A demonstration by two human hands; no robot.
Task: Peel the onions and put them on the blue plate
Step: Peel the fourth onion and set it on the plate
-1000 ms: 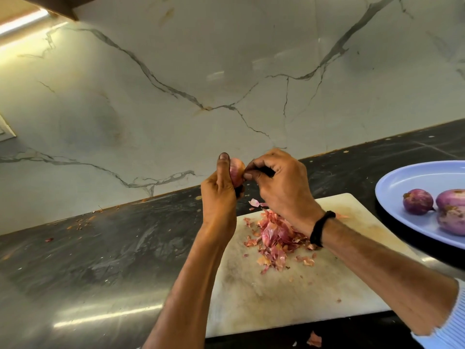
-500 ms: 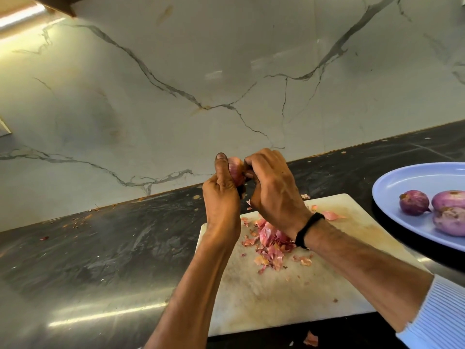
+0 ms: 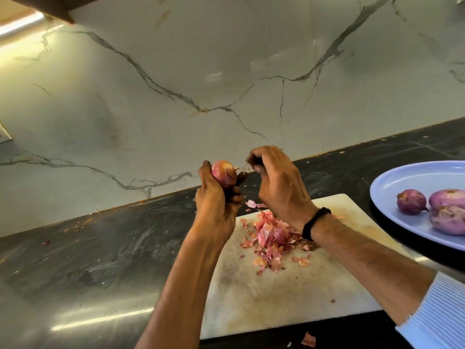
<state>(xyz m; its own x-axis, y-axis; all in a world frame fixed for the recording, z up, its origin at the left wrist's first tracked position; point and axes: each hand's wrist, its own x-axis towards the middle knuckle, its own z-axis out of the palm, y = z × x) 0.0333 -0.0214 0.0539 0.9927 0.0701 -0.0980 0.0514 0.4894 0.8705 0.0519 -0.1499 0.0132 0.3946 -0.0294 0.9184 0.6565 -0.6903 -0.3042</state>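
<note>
Three peeled onions (image 3: 412, 205) already sat on the blue plate (image 3: 402, 177) at the worktop's (image 3: 100, 248) right edge. Left hand (image 3: 216, 210) gripped a fourth onion (image 3: 224, 173), partly skinned; right hand (image 3: 276, 182) curled, contents unclear.

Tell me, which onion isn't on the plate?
The onion gripped in the left hand, raised above the cutting board. The three other onions lie on the blue plate to the right.
</note>
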